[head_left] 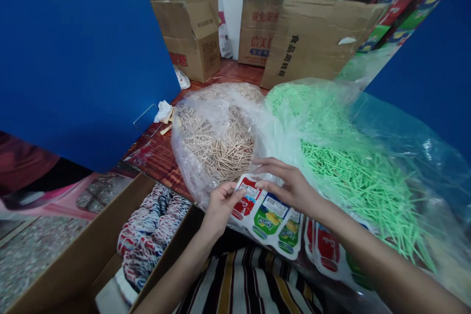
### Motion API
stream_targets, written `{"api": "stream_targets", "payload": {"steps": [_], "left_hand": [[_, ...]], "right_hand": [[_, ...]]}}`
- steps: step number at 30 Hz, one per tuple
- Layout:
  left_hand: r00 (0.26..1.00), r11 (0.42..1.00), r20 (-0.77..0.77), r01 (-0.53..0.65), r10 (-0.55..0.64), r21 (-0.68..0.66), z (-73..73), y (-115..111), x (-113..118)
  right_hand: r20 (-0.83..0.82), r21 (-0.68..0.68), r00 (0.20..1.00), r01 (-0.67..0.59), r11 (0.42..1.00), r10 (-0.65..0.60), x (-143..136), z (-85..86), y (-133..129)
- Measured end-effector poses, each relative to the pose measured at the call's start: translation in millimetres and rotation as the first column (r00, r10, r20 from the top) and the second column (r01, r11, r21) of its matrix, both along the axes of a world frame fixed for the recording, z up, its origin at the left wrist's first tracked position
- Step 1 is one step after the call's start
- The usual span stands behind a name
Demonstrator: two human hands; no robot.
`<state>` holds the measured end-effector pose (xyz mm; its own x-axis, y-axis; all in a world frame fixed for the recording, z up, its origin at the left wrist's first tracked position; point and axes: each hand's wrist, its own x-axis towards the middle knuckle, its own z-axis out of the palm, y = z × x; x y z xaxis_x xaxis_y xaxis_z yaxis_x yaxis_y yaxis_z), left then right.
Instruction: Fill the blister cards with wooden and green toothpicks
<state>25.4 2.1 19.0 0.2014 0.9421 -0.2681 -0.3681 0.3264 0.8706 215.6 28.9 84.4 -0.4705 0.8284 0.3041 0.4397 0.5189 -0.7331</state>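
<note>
My left hand (222,204) pinches the left edge of a sheet of joined bottle-shaped packets (270,216), with one red cola print and two green-and-blue Sprite prints. Over the sheet's upper part is my right hand (289,184), fingers apart and slightly bent, one fingertip at the top of the red packet. Whether it presses on the sheet is hard to tell. Under my right forearm lie more packets (327,250) of the same kind. Just beyond my hands sits a clear bag of thin beige sticks (224,152); bright green sticks (353,181) fill another bag to the right.
At lower left, an open carton (69,260) holds stacked packets (154,230). Cardboard boxes (312,39) stand at the back of the reddish-brown table (154,157). Blue panels (81,49) flank both sides. A bent wire and white scrap (162,110) lie left of the beige sticks.
</note>
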Motion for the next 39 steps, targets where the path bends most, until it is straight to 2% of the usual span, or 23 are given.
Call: {"api": "stream_targets", "payload": {"steps": [4,8,10,13,16,21,24,28,30,35,37,39], "left_hand": [[0.999,0.999,0.008,0.032,-0.032,0.005,1.0,1,2],[0.999,0.999,0.005,0.037,-0.037,-0.008,3.2,0,8],[1.0,1.0,0.014,0.027,-0.027,-0.009,4.4,0,11],[1.0,1.0,0.016,0.006,-0.006,-0.011,6.1,0,14],[1.0,1.0,0.009,-0.009,0.009,-0.014,8.6,-1,16],[0.972,0.971,-0.014,0.234,-0.235,-0.04,11.2,-3,14],[0.969,0.97,-0.074,0.231,-0.236,-0.07,8.8,-4,17],[0.986,0.987,-0.056,0.16,-0.16,0.0,6.1,-4,26],[0.989,0.991,-0.073,0.128,-0.125,0.038,5.8,-2,31],[0.988,0.994,-0.149,0.06,-0.046,0.09,6.5,0,37],[0.986,0.993,-0.148,0.09,-0.078,0.073,7.9,0,37],[0.979,0.985,-0.117,0.17,-0.166,0.027,10.1,0,37]], "right_hand": [[0.032,-0.071,0.996,-0.084,0.994,0.087,6,-2.5,-10],[0.045,-0.202,0.989,-0.131,0.971,0.142,6,-5.3,-19],[0.062,-0.18,0.993,-0.089,0.98,0.101,8,-3.9,-21],[0.151,-0.077,0.988,0.013,0.997,-0.001,13,-2.3,-20],[0.226,-0.102,0.974,0.012,0.995,0.011,18,-2.3,-17],[0.163,-0.218,0.986,-0.004,0.976,0.04,22,0.1,-14],[0.144,-0.265,0.985,-0.057,0.963,0.098,23,0.8,-14],[0.124,-0.242,0.992,0.057,0.969,-0.028,25,-0.5,-16],[0.09,-0.272,0.992,0.114,0.956,-0.093,27,-1.5,-17],[0.05,-0.344,0.987,0.16,0.925,-0.152,33,-3.0,-19],[0.072,-0.326,0.982,0.189,0.926,-0.175,36,-2.8,-20],[0.081,-0.294,0.976,0.217,0.931,-0.202,39,-2.4,-22]]}}
